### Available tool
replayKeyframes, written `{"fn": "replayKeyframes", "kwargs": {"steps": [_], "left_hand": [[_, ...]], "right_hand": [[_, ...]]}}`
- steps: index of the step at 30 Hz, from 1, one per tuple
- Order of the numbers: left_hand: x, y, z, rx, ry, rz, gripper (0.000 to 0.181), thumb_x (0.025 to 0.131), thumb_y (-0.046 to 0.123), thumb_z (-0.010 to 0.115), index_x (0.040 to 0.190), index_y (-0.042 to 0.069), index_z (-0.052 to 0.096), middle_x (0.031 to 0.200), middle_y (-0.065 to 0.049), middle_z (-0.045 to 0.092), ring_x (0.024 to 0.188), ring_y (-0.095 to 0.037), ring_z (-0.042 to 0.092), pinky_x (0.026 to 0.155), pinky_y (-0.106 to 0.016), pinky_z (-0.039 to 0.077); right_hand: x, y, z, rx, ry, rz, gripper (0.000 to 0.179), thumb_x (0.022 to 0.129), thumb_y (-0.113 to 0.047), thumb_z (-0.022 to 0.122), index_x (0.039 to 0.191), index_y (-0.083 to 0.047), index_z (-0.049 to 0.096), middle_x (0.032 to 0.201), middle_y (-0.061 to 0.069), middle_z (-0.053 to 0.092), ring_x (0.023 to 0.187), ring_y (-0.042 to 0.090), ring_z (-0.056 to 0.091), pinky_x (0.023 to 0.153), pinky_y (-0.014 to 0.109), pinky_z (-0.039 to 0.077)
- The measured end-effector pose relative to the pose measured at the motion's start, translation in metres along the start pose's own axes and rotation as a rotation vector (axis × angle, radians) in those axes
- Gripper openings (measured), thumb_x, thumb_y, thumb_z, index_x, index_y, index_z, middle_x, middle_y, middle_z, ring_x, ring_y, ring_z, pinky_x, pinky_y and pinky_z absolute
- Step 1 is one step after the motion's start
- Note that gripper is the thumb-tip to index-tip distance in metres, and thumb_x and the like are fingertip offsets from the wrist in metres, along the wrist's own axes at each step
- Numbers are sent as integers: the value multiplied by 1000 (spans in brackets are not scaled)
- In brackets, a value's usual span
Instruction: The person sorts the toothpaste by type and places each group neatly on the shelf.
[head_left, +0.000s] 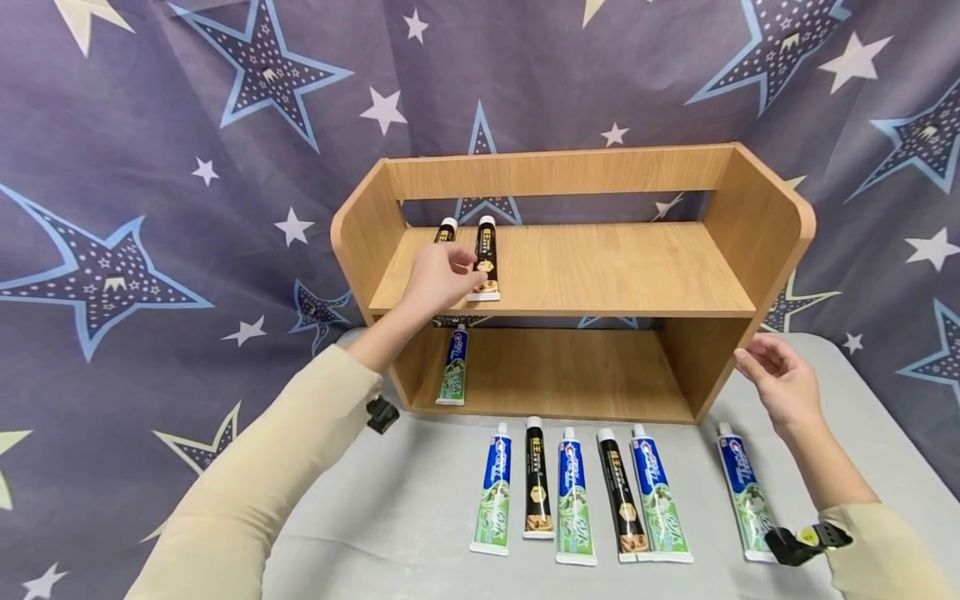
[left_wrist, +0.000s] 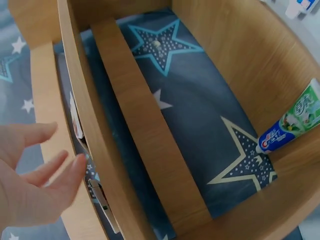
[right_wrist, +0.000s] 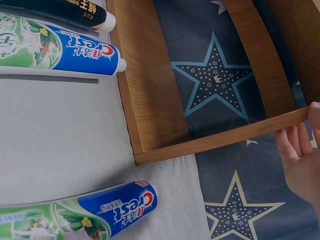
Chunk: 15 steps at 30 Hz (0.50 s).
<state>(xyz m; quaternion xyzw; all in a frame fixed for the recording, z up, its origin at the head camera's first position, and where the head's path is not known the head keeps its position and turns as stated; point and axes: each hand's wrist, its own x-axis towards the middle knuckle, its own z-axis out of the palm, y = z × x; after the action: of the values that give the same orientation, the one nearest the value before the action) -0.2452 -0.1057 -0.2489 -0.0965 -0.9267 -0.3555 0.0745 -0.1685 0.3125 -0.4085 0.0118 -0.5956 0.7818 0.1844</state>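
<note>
My left hand (head_left: 438,279) is over the upper board of a two-tier wooden shelf (head_left: 622,267), its fingers apart at a black toothpaste tube (head_left: 487,242) lying there cap to the back. A second black toothpaste tube (head_left: 447,231) lies to its left, partly hidden by the hand. In the left wrist view the fingers (left_wrist: 67,182) are spread with nothing between them. On the lower board, at the left, lies a blue-green Crest tube (head_left: 453,367). My right hand (head_left: 787,383) holds the front edge of the shelf's right side panel (right_wrist: 225,137), thumb on the edge and fingers along the outer face.
On the grey tabletop (head_left: 390,517) before the shelf lies a row of Crest tubes (head_left: 491,500) and black tubes (head_left: 537,483), caps toward the shelf. One Crest tube (head_left: 746,492) lies apart at the right, near my right forearm. A star-patterned curtain (head_left: 187,108) hangs behind.
</note>
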Motion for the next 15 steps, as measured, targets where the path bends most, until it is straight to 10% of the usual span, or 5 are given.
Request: {"fn": "replayKeyframes", "kwargs": {"steps": [9, 15], "left_hand": [[-41, -12, 3, -96, -17, 159, 31, 85, 16, 72, 111, 1, 65, 107, -15, 71, 99, -25, 68, 87, -33, 59], [-63, -26, 11, -203, -84, 159, 29, 85, 18, 73, 110, 4, 66, 105, -12, 71, 95, -21, 68, 82, -28, 58]], "right_hand": [[-1, -1, -2, 20, 3, -5, 32, 85, 14, 60, 92, -16, 68, 82, -10, 68, 76, -2, 64, 68, 10, 56], [-1, 1, 0, 18, -6, 6, 32, 85, 13, 60, 93, -17, 68, 83, -10, 68, 77, -2, 64, 69, 10, 56]]}}
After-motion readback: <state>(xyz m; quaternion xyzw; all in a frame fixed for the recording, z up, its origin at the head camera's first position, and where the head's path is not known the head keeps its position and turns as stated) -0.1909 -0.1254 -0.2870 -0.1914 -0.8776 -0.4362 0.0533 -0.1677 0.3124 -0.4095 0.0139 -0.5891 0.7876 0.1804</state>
